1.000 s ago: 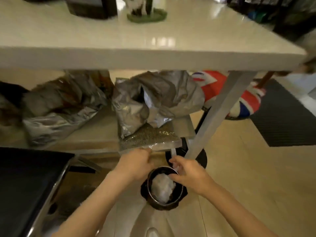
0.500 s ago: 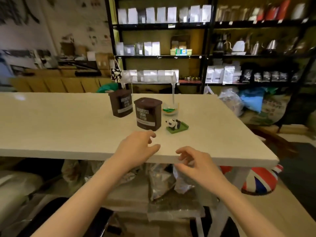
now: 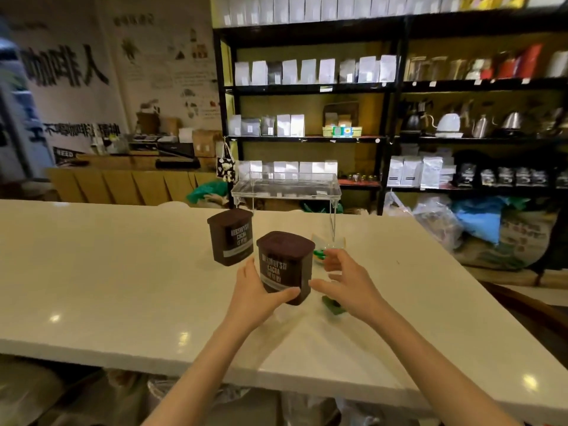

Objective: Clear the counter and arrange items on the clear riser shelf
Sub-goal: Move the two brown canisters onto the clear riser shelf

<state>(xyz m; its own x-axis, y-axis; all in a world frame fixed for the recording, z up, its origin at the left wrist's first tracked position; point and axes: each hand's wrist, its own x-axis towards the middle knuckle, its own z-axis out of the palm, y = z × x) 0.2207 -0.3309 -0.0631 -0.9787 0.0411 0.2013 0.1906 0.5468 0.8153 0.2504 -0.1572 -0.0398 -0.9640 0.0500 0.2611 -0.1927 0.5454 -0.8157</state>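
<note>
Two dark brown cocoa tubs stand on the white counter (image 3: 107, 287). My left hand (image 3: 256, 295) wraps the lower left side of the nearer cocoa tub (image 3: 285, 265), thumb across its front. My right hand (image 3: 345, 284) is spread open just right of that tub, not clearly touching it. The farther cocoa tub (image 3: 231, 236) stands behind, to the left. The clear riser shelf (image 3: 287, 189) stands at the counter's far edge with nothing on top. A green figurine base (image 3: 333, 306) peeks out under my right hand. A small glass dish with green contents (image 3: 322, 250) sits under the riser.
Black shelving (image 3: 384, 87) with white bags, kettles and packets fills the wall behind the counter. Sacks and plastic bags (image 3: 479, 229) lie on the floor at the right. Silver bags lie under the counter near its front edge.
My view rose from the floor bin under the counter to the countertop. Both hands came up and reached forward; my left hand has taken hold of the nearer cocoa tub.
</note>
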